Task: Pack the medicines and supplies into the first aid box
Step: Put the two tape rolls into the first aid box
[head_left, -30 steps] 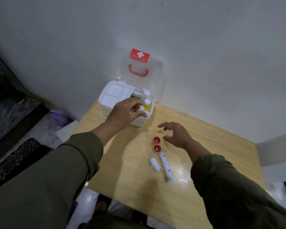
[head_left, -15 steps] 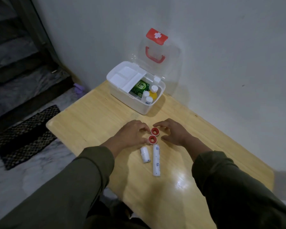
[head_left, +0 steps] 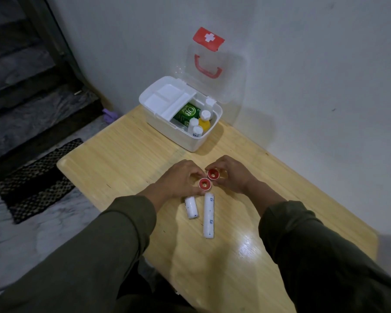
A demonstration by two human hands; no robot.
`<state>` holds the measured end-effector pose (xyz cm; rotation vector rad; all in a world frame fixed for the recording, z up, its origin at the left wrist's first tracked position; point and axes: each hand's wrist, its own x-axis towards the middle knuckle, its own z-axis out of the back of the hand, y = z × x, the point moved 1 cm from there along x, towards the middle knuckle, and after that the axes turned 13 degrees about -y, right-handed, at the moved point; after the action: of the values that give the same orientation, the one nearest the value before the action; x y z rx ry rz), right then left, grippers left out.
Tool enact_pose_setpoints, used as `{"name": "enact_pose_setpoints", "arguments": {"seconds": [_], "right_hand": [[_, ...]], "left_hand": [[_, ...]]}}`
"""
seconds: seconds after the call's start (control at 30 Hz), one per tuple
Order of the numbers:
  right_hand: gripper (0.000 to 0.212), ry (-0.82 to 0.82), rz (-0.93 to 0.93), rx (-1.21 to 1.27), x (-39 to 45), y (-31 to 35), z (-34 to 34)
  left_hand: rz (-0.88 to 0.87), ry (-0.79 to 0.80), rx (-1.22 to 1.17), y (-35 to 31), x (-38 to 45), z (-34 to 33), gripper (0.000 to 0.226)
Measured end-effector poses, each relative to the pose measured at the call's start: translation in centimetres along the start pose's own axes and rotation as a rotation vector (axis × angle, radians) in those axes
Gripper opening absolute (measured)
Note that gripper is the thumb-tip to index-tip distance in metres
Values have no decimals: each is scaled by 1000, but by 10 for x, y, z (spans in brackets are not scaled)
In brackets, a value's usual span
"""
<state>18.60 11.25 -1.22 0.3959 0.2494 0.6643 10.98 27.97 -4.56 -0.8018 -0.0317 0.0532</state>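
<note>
Currently the first aid box [head_left: 191, 141] is standing open at the far edge of the wooden table [head_left: 122, 154], its clear lid [head_left: 215, 71] leaning upright against the wall and showing a red label with a white cross. Inside, a green carton [head_left: 185, 112] is reading "OB"; white-capped bottles [head_left: 200, 123] are standing to its right. The left hand [head_left: 178, 179] is pinching the near red tape roll [head_left: 204, 184] with curled fingers. The right hand [head_left: 231, 176] is gripping the far red tape roll [head_left: 213, 174] likewise. Two white bandage rolls [head_left: 208, 214] are lying near the rolls, blue print unreadable. Bare tabletop is lying open to the left and right of the hands.
</note>
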Motion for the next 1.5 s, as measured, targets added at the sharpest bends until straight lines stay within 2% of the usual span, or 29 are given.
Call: {"name": "enact_pose_setpoints", "arguments": {"seconds": [0.13,0.5,0.77,1.0,1.23,1.5], "right_hand": [[39,-26,-45,-1,-2,-3,-2],[37,-273,-218,62,-7,10,37],[29,-468,-209,111,-3,43,91],[30,-579,-172,113,32,84,116],[32,-648,-224,99,94,119,103],[33,-606,-365,-2,161,125,68]], "left_hand": [[-5,-29,19,0,1,1,37],[-68,-101,38,-24,10,38,36],[-189,-259,31,-52,28,101,38],[-208,-387,49,-38,57,169,38],[-193,-336,137,6,103,223,39],[-217,-184,154,40,162,229,41]]}}
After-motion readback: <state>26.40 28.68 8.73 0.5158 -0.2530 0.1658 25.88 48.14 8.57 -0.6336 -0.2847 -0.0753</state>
